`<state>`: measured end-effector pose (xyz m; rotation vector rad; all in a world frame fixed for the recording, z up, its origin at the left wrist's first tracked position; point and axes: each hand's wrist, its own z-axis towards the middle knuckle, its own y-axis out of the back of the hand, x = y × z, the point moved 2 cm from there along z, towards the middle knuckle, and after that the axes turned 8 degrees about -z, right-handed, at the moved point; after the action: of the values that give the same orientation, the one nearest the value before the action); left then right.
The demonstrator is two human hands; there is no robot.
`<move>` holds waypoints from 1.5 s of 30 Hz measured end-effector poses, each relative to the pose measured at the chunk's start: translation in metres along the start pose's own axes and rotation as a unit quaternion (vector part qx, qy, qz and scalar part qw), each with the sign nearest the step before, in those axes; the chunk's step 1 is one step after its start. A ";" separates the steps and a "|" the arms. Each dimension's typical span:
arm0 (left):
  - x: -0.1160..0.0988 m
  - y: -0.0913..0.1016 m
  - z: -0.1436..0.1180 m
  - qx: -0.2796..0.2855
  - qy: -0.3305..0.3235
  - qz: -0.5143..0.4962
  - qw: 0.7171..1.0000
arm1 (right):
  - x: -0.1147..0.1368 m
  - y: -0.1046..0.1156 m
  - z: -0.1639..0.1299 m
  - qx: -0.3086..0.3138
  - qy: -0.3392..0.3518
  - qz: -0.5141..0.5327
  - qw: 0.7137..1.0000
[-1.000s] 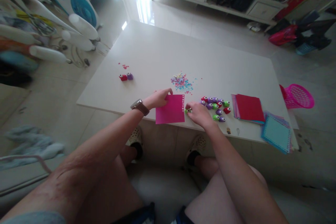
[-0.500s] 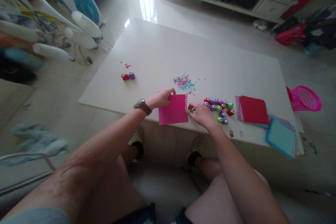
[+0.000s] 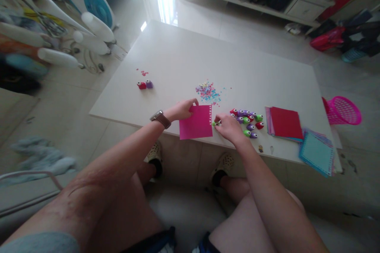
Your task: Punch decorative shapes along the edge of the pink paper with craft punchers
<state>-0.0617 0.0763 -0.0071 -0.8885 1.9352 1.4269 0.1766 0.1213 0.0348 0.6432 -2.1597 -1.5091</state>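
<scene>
I see a white table (image 3: pixel 184 59) filling most of the view. At its near right corner lies a stack of coloured paper (image 3: pixel 285 123), with a second, blue-topped stack (image 3: pixel 316 152) beside it. A pink basket (image 3: pixel 342 110) sits on the floor past the table's right edge. At the near edge lies a pink paper square (image 3: pixel 196 122), overhanging slightly, with a row of small holes along its right side. My left hand (image 3: pixel 181 110) pinches its top left corner. My right hand (image 3: pixel 228 125) is closed on a small green punch (image 3: pixel 214 124) at the sheet's right edge. A cluster of small punches (image 3: pixel 247 122) lies just right. Confetti (image 3: pixel 208 91) is scattered beyond. Two punches (image 3: pixel 145 85) stand well apart, far left.
</scene>
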 end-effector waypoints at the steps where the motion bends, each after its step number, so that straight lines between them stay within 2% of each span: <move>1: 0.000 0.000 0.000 0.001 -0.002 -0.003 1.000 | 0.000 0.000 0.000 0.001 0.000 0.000 1.000; 8: 0.003 0.000 0.004 0.004 0.000 -0.006 1.000 | 0.003 0.001 0.002 0.010 0.005 -0.001 1.000; 18: -0.009 0.004 -0.002 0.013 0.017 -0.036 0.999 | 0.001 -0.002 0.000 -0.003 -0.008 -0.004 1.000; 33: -0.002 0.001 0.003 0.005 0.010 0.009 1.000 | -0.001 -0.003 0.005 0.024 0.028 0.018 0.999; 35: -0.003 0.001 0.002 -0.011 0.004 0.046 0.999 | 0.001 -0.002 0.005 0.036 0.037 0.027 0.998; 39: -0.010 -0.001 -0.004 -0.088 -0.042 0.130 0.987 | 0.003 0.001 0.002 0.047 0.037 0.036 0.998; 41: -0.015 -0.006 -0.008 -0.072 -0.055 0.138 0.986 | 0.003 0.001 0.001 0.047 0.041 0.039 0.997; 45: -0.022 -0.025 -0.015 0.017 -0.046 0.126 0.991 | 0.002 0.001 0.000 0.047 0.038 0.064 0.996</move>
<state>-0.0292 0.0608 -0.0011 -0.5667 2.0519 1.5412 0.1746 0.1206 0.0353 0.5708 -2.1812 -1.3020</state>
